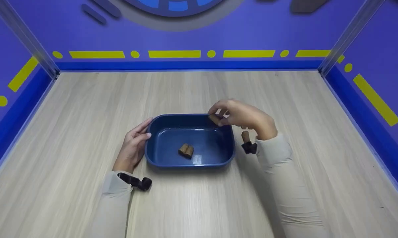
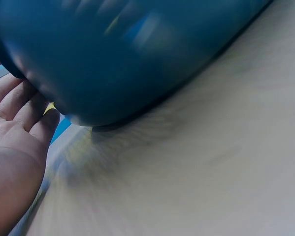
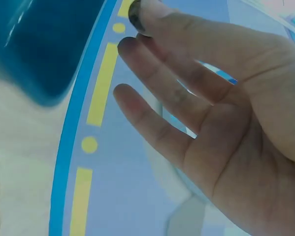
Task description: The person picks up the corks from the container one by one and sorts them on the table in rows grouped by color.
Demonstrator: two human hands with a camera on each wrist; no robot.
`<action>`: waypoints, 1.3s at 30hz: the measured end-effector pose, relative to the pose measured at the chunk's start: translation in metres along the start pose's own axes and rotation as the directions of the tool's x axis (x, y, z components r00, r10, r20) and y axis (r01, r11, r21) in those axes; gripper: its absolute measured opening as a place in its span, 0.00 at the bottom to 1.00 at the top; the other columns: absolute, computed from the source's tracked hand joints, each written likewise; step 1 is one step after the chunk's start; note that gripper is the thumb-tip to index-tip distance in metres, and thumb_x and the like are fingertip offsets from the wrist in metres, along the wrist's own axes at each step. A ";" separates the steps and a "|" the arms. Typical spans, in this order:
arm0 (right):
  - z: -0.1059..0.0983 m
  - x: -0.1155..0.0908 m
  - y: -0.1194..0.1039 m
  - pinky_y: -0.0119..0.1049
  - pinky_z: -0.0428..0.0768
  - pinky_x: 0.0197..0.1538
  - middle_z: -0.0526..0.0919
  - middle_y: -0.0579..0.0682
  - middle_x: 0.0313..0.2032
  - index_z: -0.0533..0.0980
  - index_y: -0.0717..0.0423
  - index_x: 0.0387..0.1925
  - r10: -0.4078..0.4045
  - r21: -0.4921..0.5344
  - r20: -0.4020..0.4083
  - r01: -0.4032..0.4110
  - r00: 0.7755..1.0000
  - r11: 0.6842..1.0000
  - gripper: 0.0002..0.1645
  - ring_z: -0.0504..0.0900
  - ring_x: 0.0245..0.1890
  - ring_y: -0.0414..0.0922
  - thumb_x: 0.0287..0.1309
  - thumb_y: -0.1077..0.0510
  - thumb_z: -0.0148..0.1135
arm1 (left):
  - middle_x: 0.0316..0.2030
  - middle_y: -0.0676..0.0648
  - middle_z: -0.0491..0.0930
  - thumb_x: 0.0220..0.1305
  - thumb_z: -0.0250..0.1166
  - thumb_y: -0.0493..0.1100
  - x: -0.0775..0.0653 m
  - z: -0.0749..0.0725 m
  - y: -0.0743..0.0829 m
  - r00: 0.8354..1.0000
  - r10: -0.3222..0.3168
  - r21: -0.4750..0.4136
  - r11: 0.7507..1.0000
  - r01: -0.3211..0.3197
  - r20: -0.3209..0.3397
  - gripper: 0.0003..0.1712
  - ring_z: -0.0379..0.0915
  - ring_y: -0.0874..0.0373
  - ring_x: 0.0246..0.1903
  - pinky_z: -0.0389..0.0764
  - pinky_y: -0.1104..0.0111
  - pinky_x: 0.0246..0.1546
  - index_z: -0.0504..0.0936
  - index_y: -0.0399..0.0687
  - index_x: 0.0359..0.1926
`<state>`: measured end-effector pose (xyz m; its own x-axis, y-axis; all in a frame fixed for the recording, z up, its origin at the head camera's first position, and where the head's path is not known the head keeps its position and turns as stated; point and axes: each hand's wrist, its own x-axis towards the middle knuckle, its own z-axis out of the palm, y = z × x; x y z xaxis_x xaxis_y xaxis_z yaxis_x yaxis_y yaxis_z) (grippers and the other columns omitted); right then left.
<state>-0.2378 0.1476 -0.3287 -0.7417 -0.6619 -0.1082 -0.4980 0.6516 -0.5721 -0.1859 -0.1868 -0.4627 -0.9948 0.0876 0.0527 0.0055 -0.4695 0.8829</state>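
Note:
A dark blue rectangular tub (image 1: 172,164) stands on the table. My left hand (image 1: 132,143) holds its left end, thumb at the rim and fingers along the outside wall; the left wrist view shows those fingers (image 2: 20,101) against the tub. Over the tub's far right corner, my right hand (image 1: 242,115) pinches a brown cork (image 1: 214,119) between thumb and fingertips. Only the dark end of that cork (image 3: 136,18) shows in the right wrist view. Two more corks (image 1: 186,150) lie side by side on the tub's floor.
Another cork (image 1: 245,136) is just right of the tub, beside the black wrist camera (image 1: 249,147). Purple-blue walls (image 1: 185,39) with yellow marks enclose the wood-grain table (image 1: 119,96) at the back and both sides.

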 end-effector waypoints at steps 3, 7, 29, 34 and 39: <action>0.000 -0.009 0.011 0.42 0.82 0.44 0.82 0.50 0.49 0.79 0.54 0.52 -0.008 0.019 -0.033 0.008 0.999 1.000 0.22 0.82 0.49 0.50 0.53 0.68 0.65 | 0.60 0.46 0.75 0.57 0.49 0.21 -0.001 -0.001 0.000 1.000 0.007 -0.001 1.000 -0.007 0.008 0.34 0.71 0.65 0.59 0.72 0.74 0.60 0.57 0.22 0.67; 0.002 -0.020 0.026 0.41 0.83 0.40 0.83 0.52 0.49 0.79 0.56 0.51 -0.012 0.037 -0.083 0.015 0.996 0.999 0.22 0.83 0.47 0.51 0.53 0.68 0.66 | 0.61 0.45 0.75 0.58 0.49 0.21 -0.002 -0.001 0.000 1.000 0.012 0.001 1.000 -0.012 0.007 0.33 0.70 0.64 0.60 0.71 0.75 0.60 0.58 0.23 0.67; 0.025 -0.072 0.099 0.46 0.81 0.49 0.81 0.60 0.50 0.78 0.62 0.51 0.094 0.120 -0.200 -0.071 0.975 0.990 0.23 0.83 0.44 0.54 0.49 0.68 0.69 | 0.59 0.47 0.76 0.58 0.50 0.21 -0.002 0.001 0.001 1.000 -0.004 0.017 1.000 0.004 -0.009 0.34 0.72 0.65 0.59 0.73 0.75 0.58 0.57 0.22 0.67; 0.025 -0.079 0.107 0.52 0.80 0.50 0.81 0.61 0.47 0.78 0.65 0.48 0.106 0.131 -0.214 -0.080 0.971 0.988 0.22 0.82 0.43 0.56 0.47 0.70 0.69 | 0.59 0.46 0.76 0.58 0.50 0.22 -0.001 0.001 0.001 1.000 -0.007 0.009 1.000 0.008 -0.010 0.34 0.72 0.64 0.58 0.73 0.74 0.58 0.57 0.23 0.67; 0.025 -0.083 0.114 0.49 0.81 0.47 0.82 0.61 0.44 0.79 0.66 0.47 0.125 0.116 -0.186 -0.104 0.975 0.988 0.22 0.82 0.42 0.57 0.46 0.72 0.68 | 0.61 0.45 0.74 0.58 0.50 0.22 -0.001 0.002 0.001 1.000 -0.008 0.011 1.000 0.008 -0.005 0.34 0.71 0.65 0.59 0.72 0.75 0.59 0.57 0.23 0.67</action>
<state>-0.2218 0.2670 -0.4053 -0.8687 -0.4946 -0.0253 -0.3625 0.6698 -0.6480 -0.1849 -0.1854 -0.4612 -0.9952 0.0872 0.0435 -0.0014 -0.4592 0.8883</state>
